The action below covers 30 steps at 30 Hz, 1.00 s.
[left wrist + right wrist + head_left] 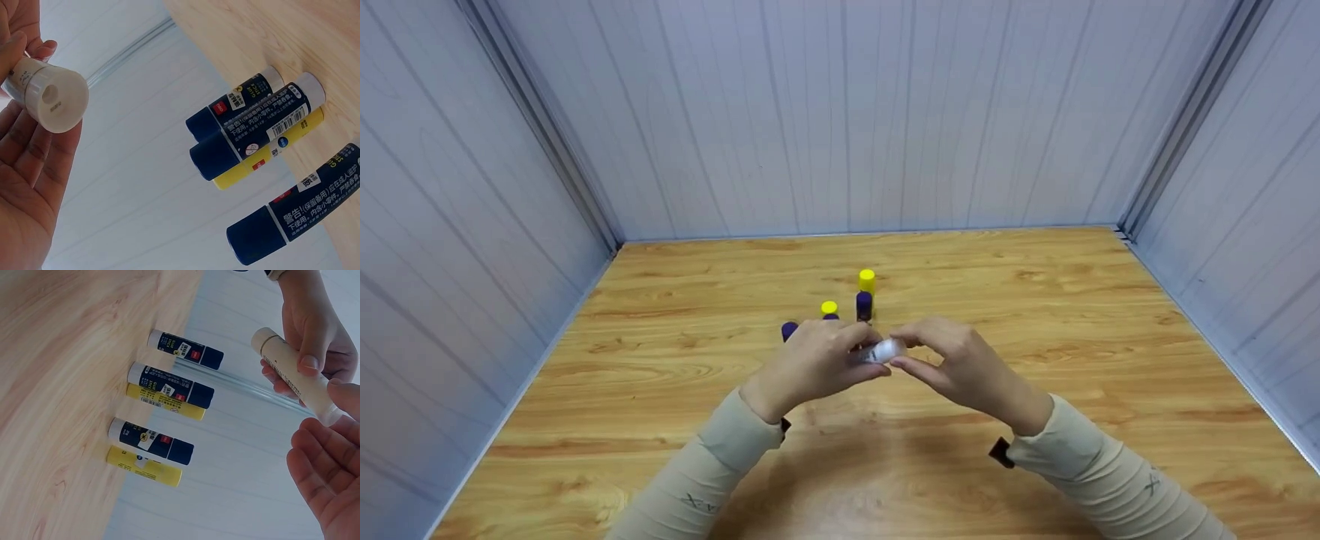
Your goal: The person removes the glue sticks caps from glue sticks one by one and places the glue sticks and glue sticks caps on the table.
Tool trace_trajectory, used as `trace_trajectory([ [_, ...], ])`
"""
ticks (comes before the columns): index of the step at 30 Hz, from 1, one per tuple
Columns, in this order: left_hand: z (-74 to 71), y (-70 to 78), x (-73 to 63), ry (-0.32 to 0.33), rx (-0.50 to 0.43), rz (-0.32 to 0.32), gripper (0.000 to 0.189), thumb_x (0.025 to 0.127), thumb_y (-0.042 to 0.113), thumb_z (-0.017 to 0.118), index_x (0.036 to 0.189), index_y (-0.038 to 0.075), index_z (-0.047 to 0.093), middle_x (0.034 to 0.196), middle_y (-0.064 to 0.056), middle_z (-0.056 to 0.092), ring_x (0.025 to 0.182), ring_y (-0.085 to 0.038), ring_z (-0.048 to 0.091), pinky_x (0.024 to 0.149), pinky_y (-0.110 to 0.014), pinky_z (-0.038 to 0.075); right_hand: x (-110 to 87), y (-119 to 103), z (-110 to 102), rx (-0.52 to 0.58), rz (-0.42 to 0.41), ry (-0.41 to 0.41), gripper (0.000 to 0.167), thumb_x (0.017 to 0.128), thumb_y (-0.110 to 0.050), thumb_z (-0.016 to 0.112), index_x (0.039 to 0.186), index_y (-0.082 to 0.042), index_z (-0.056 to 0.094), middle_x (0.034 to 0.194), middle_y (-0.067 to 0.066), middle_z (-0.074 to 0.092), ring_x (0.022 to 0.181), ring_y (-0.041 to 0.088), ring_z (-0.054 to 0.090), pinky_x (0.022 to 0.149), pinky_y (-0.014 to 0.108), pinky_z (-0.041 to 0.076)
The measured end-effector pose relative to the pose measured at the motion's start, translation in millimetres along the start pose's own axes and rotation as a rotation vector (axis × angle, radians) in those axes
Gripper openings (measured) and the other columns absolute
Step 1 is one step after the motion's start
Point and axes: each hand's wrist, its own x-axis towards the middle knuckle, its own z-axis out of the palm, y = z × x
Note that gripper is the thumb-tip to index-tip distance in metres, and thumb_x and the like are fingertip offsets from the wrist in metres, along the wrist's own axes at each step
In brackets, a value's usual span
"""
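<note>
A white glue stick (292, 374) with dark print is held level between both hands. My left hand (817, 356) grips it round the middle, the thumb laid along its side. Its broad round base (59, 104) faces the left wrist camera. At the opposite, paler end, my right hand (960, 364) pinches it between thumb and fingertips. Just beyond the hands, several glue sticks stand upright on the table. Three are dark blue, among them a blue glue stick (864, 306); two are yellow, including a yellow glue stick (867, 281). The left hand partly hides the nearer ones in the head view.
The wood-grain table (1035, 300) is bounded by a pale panel wall (877, 112) at the back and by side walls left and right. In the right wrist view, a yellow glue stick (143, 467) stands close beside a blue glue stick (149, 439).
</note>
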Motion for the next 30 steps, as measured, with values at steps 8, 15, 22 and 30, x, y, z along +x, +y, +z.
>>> trace_trajectory([
  [8,1.8,-1.0,0.0,-0.004,-0.045,-0.021,0.032,0.095,0.027,0.087,0.115,0.006,0.074,0.101,-0.007,0.080,0.081,-0.016,0.075,0.071,-0.027,0.063,-1.5,0.2,-3.8,0.017,0.053,0.016,0.028,0.091,0.002,0.085,0.117,0.001,0.076,0.108,0.013,0.079,0.094,0.024,0.078,0.078,0.039,0.068],
  [15,4.0,-0.9,0.2,-0.016,-0.060,-0.044,0.029,0.097,0.023,0.086,0.116,0.005,0.075,0.105,-0.008,0.079,0.085,-0.017,0.076,0.074,-0.028,0.064,-3.3,2.3,-4.8,0.021,0.063,0.042,0.030,0.090,0.004,0.085,0.118,0.002,0.075,0.108,0.012,0.079,0.094,0.024,0.077,0.078,0.039,0.067],
  [22,5.5,0.5,1.1,0.002,-0.055,-0.024,0.027,0.099,0.021,0.084,0.118,0.003,0.075,0.107,-0.009,0.079,0.086,-0.016,0.076,0.075,-0.027,0.064,-3.6,2.8,-4.1,0.065,0.101,0.074,0.032,0.090,0.005,0.084,0.120,0.000,0.075,0.107,0.011,0.080,0.091,0.021,0.076,0.077,0.036,0.066],
  [30,10.1,4.3,1.9,0.055,-0.090,-0.014,0.027,0.100,0.021,0.082,0.118,0.002,0.074,0.106,-0.011,0.078,0.086,-0.018,0.074,0.075,-0.028,0.064,-2.9,-2.5,-2.8,0.385,0.367,0.112,0.023,0.094,0.008,0.079,0.117,0.004,0.074,0.103,0.015,0.078,0.085,0.008,0.069,0.076,0.022,0.060],
])
